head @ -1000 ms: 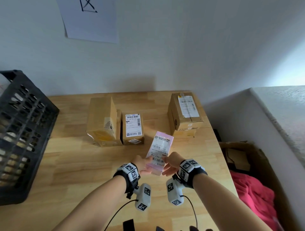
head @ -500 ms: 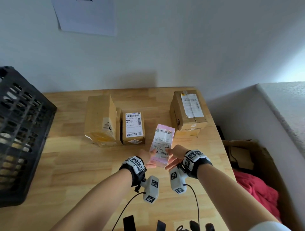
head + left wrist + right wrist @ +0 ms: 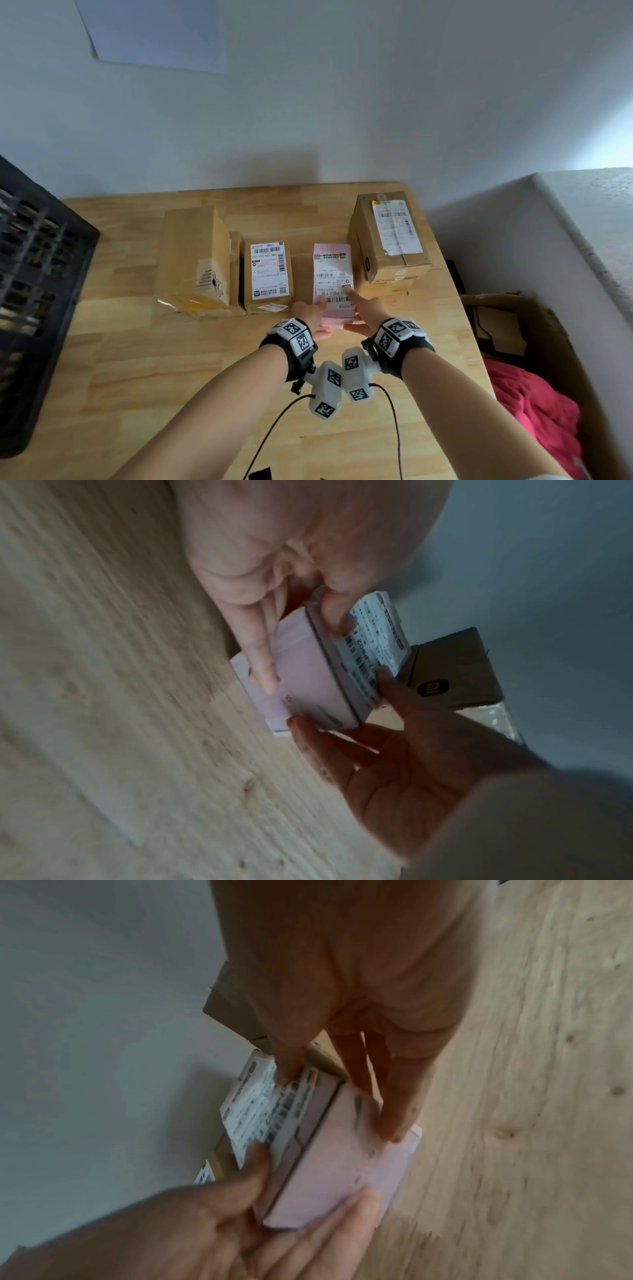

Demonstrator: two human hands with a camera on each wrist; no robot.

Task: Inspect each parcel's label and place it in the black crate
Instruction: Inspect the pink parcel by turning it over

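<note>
Lower centre of the head view: your left hand (image 3: pixel 310 317) and right hand (image 3: pixel 368 313) both hold the pink parcel (image 3: pixel 334 284) at its near end. Each thumb lies on the white label (image 3: pixel 333 274), fingers underneath; both grips closed on the box. It sits just above the wooden table (image 3: pixel 171 359), label face up, in the gap between the small labelled carton (image 3: pixel 268 274) and the large carton (image 3: pixel 387 243) in the right centre.

Handling, as a judgement: small, stiff-sided, probably light; the surface looks smooth, so it may slip. Take it by the long edges, thumbs off the barcode. One hand should manage the carry.

Left wrist view shows what the head view hides: your fingers (image 3: pixel 263 669) flat along the pink underside, and a seam running round the box. Right wrist view gives the same pinch from the other side, thumb tip (image 3: pixel 286 1074) on the print. Both are blurred; label text unreadable there.

Far left edge of the head view: the black crate (image 3: pixel 37 274), well apart from the parcel. Tall unlabelled carton (image 3: pixel 191 260) stands left of centre.
</note>
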